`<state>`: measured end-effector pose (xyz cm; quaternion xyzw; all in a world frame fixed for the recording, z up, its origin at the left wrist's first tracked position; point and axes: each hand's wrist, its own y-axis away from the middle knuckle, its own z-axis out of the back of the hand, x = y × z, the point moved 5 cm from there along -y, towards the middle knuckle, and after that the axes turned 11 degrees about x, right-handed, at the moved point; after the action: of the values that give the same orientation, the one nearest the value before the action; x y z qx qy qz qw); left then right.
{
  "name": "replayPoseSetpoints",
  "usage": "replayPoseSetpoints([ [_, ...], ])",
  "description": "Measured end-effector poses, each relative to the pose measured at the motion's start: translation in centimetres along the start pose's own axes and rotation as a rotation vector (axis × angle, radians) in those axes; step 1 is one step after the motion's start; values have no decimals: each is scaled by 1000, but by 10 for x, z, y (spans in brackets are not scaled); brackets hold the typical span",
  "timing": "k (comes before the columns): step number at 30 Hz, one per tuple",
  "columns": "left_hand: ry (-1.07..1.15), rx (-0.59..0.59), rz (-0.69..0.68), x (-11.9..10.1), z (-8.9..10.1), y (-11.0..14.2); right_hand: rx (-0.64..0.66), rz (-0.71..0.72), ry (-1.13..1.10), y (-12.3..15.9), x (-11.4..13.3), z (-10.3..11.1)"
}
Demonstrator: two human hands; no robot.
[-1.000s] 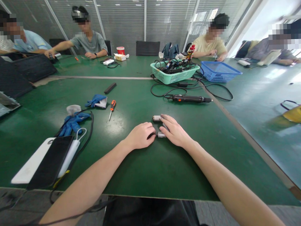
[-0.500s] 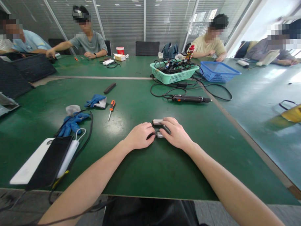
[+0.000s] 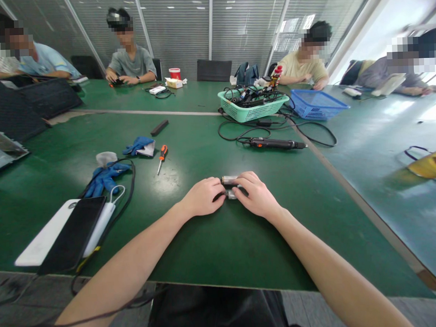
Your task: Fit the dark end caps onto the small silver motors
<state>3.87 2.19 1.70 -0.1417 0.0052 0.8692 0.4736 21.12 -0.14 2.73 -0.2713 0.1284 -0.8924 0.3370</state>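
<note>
Slatted blinds point(image 3: 178, 36) line the far side of the room, and green tabletop point(image 3: 221, 244) spreads in front of me; two silvery cylinders point(image 3: 229, 180) lie near its front edge, one beyond the other, between my hands. On my left hand point(image 3: 205, 197) the fingers are curled and close together, with the thumb bent in toward them; its tip meets the near end of the closer cylinder, and a dark patch shows in the crook, though I cannot tell whether I am pinching something there. My right hand point(image 3: 255, 193) comes in from the other side; its fingers reach over the end of the farther cylinder, fairly close together, while the thumb stands apart from them and touches the closer one; whether I grip or merely rest on them, I cannot tell.

Off to the left lie an orange-handled screwdriver point(image 3: 163, 153), blue gloves point(image 3: 107, 177) and a black phone point(image 3: 74, 233); farther out on the right are a black power driver point(image 3: 276, 143) with its looping cable, a green basket point(image 3: 250, 111) full of tools and cords, and a blue basket point(image 3: 318, 106) just beside it; other people sit around the table.
</note>
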Motion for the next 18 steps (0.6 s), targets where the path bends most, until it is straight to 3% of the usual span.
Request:
replayPoseSetpoints([
  [14, -4, -3, 4, 2, -2, 0, -31, 11, 16, 1, 1, 3],
  [18, 4, 2, 6, 1, -1, 0, 35, 28, 45, 3, 4, 1],
])
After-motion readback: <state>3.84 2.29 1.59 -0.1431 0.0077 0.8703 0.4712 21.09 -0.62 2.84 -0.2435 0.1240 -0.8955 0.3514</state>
